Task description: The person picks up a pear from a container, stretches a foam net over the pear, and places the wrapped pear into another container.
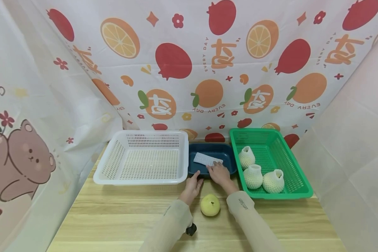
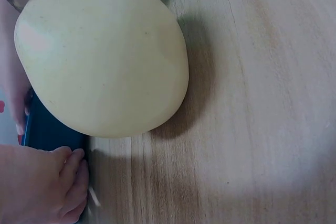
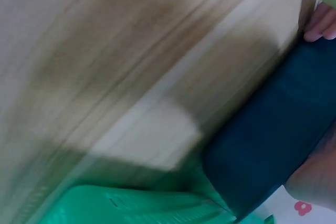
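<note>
A dark blue tray (image 1: 226, 151) stands between two baskets, and a flat white foam net sleeve (image 1: 204, 159) lies in it. My left hand (image 1: 192, 188) grips the tray's near rim, thumb over the edge; its curled fingers (image 2: 73, 182) show against the wall in the left wrist view. The right hand (image 1: 221, 175) reaches over that rim and pinches the sleeve's right end; its fingertips are partly hidden. Just in front of the tray, between my forearms, a yellow pear (image 1: 210, 205) sits on the table, untouched, its stem upward.
To the left is a white perforated basket (image 1: 141, 181). On the right stands a green basket (image 1: 289, 175) with several pale fruits in foam nets (image 1: 253, 176). Behind everything hangs a fruit-print curtain (image 1: 195, 115). A small black object (image 1: 191, 229) shows beside my left sleeve.
</note>
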Demonstrator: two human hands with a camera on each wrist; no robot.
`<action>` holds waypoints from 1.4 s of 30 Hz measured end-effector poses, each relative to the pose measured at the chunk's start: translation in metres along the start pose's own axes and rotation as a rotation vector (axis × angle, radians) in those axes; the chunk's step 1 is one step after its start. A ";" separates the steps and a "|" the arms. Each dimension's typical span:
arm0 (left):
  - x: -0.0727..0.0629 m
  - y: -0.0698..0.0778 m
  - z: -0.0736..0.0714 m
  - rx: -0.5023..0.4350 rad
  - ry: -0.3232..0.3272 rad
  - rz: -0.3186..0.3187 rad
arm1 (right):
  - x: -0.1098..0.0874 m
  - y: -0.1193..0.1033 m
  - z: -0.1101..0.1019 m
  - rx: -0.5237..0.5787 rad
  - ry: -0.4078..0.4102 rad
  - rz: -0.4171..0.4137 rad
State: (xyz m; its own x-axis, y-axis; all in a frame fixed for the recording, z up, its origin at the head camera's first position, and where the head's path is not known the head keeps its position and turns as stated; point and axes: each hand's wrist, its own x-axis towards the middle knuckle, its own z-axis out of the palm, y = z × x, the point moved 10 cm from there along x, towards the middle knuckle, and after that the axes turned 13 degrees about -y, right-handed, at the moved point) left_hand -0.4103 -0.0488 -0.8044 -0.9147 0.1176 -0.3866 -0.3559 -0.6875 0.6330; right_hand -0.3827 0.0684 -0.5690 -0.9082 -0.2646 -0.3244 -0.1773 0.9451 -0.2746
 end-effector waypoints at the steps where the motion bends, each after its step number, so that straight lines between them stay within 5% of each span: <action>1: 0.019 -0.011 -0.015 -0.012 -0.002 0.001 | 0.001 0.000 0.003 -0.022 -0.035 0.015; 5: 0.086 -0.049 -0.064 -0.035 0.007 -0.010 | 0.002 0.003 0.008 -0.031 -0.098 0.055; 8: 0.079 -0.046 -0.059 -0.029 0.000 -0.019 | 0.002 0.004 0.007 -0.012 -0.076 0.051; 11: 0.056 -0.034 -0.041 -0.014 -0.010 -0.016 | -0.001 0.005 -0.001 0.083 0.031 0.020; 18: -0.003 0.002 -0.001 0.008 -0.016 0.026 | -0.027 0.008 -0.037 0.432 0.502 -0.148; 21: -0.028 0.014 0.013 0.010 -0.039 0.057 | -0.036 0.013 -0.044 0.558 0.604 -0.165; 27: -0.132 0.068 0.077 0.232 0.078 0.021 | -0.042 0.021 -0.044 0.843 0.604 -0.158; 30: -0.168 0.087 0.109 0.250 0.023 -0.025 | -0.047 0.022 -0.044 0.922 0.607 -0.169; 35: -0.195 0.100 0.140 0.264 -0.165 -0.075 | -0.055 0.018 -0.046 1.009 0.567 -0.207; 42: -0.191 0.098 0.153 0.478 -0.325 -0.070 | -0.078 0.004 -0.053 1.127 0.408 -0.246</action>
State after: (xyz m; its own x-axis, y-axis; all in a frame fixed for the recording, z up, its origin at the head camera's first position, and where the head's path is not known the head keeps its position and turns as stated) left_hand -0.2995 -0.0292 -0.5657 -0.8707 0.4169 -0.2610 -0.3957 -0.2786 0.8751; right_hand -0.3326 0.1024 -0.4972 -0.9850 -0.1417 0.0988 -0.1173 0.1292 -0.9846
